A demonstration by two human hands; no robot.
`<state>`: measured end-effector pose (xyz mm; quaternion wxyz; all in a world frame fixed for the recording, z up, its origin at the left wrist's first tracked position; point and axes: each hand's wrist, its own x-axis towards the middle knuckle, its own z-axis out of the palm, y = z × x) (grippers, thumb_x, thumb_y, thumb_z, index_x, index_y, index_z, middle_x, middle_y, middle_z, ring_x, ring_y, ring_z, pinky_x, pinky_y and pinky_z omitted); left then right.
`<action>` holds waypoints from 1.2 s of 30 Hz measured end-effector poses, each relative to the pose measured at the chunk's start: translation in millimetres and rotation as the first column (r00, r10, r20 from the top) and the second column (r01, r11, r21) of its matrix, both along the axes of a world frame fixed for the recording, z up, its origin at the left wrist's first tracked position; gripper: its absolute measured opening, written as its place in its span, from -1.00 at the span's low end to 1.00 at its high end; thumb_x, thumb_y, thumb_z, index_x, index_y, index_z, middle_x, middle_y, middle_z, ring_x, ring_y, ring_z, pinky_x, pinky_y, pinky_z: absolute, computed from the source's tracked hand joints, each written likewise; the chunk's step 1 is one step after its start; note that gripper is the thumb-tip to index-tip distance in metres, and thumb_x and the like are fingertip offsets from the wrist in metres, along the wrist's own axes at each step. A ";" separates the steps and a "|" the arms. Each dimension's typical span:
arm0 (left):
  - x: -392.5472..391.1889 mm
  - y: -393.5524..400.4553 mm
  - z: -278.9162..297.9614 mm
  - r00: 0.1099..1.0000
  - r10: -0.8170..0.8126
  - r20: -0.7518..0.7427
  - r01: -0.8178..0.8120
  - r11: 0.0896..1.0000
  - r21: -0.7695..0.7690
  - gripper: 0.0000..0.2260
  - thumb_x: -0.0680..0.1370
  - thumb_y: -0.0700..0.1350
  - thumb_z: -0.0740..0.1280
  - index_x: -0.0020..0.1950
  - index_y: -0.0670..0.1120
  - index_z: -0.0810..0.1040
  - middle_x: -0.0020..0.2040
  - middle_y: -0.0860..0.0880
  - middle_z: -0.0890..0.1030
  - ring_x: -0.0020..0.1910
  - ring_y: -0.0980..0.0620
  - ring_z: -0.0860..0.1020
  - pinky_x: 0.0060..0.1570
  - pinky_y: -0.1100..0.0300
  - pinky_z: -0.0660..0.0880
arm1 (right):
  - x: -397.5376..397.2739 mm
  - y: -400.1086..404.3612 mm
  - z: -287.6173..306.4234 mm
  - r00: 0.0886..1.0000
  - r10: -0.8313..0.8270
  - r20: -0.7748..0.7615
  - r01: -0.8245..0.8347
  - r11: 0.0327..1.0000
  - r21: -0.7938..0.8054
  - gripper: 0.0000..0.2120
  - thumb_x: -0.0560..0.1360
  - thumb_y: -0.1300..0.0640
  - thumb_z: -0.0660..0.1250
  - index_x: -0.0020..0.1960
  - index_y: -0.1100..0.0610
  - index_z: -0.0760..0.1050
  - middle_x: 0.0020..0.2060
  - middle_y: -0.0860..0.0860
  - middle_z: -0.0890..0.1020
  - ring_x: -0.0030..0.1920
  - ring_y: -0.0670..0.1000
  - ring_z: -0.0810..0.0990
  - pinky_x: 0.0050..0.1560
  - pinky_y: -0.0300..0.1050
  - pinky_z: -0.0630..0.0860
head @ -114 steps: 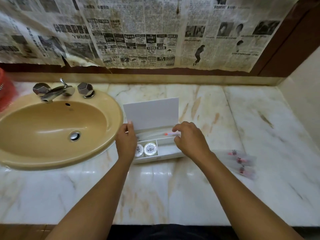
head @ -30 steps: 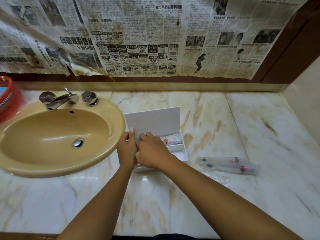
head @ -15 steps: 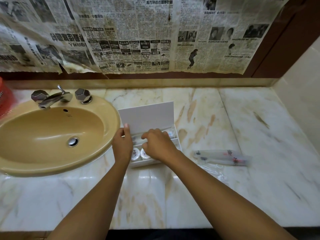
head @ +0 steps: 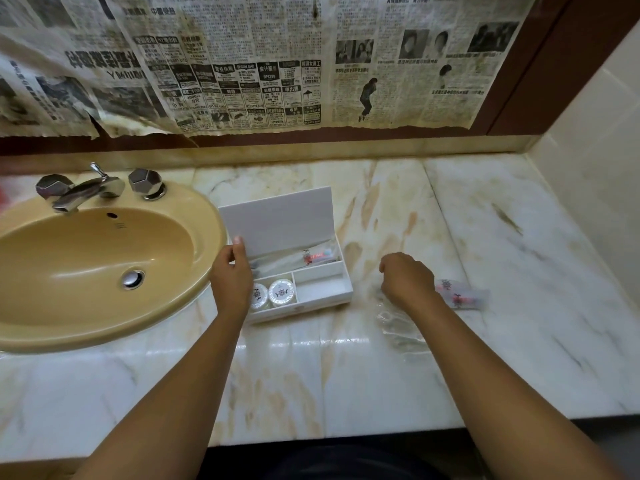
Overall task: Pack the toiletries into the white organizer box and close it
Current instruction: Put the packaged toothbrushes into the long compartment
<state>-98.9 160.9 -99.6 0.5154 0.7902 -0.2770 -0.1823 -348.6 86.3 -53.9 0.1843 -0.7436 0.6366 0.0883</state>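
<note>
The white organizer box point(head: 341, 271) stands on the marble counter beside the sink, its lid point(head: 277, 220) upright. A clear-wrapped item with red print point(head: 313, 257) lies in the back compartment. Two round white soaps point(head: 280, 292) sit in the front left one. The two front right compartments hold nothing. My left hand point(head: 231, 277) grips the box's left side, thumb on the lid's edge. My right hand point(head: 405, 280) hovers knuckles up over the left end of a clear toiletry packet point(head: 462, 296) lying right of the box. Its fingers are hidden.
A yellow sink point(head: 97, 265) with a chrome tap point(head: 86, 190) fills the left. A crumpled clear wrapper point(head: 398, 327) lies under my right wrist. Newspaper covers the wall behind. A tiled side wall point(head: 595, 174) bounds the counter at right.
My right hand has left the box and moved right to the packet on the counter. The left hand has stayed on the box's left side.
</note>
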 end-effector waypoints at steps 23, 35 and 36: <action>2.7 1.0 0.2 0.989 -0.004 -0.147 -0.006 0.998 -0.065 -0.61 0.67 0.07 0.17 -0.34 -0.03 0.34 -0.39 0.02 0.33 -0.37 0.05 0.32 -0.28 0.13 0.32 | 67.8 13.6 94.6 0.704 0.300 0.643 -0.024 0.916 -0.401 -0.85 0.52 0.25 0.31 -0.06 0.10 0.64 -0.18 0.01 0.69 -0.20 0.06 0.61 -0.15 -0.08 0.54; 1.9 0.2 3.0 0.986 0.021 -0.167 -0.030 0.998 -0.051 -0.55 0.69 0.08 0.07 -0.18 -0.22 0.46 -0.27 -0.06 0.46 -0.28 0.05 0.42 -0.27 0.13 0.36 | 142.1 14.5 26.8 0.771 0.451 0.450 -0.335 0.888 -0.317 -0.85 0.46 0.36 0.25 -0.10 0.19 0.57 -0.21 0.13 0.64 -0.17 0.19 0.60 -0.17 0.04 0.54; 3.2 -0.6 1.2 0.983 0.028 -0.179 -0.037 0.998 -0.047 -0.53 0.69 0.10 0.06 -0.09 -0.26 0.50 -0.22 -0.07 0.50 -0.23 0.04 0.46 -0.24 0.15 0.39 | 143.9 15.5 19.4 0.782 0.461 0.420 -0.361 0.884 -0.297 -0.84 0.45 0.39 0.24 -0.11 0.22 0.56 -0.19 0.14 0.62 -0.15 0.20 0.59 -0.16 0.04 0.53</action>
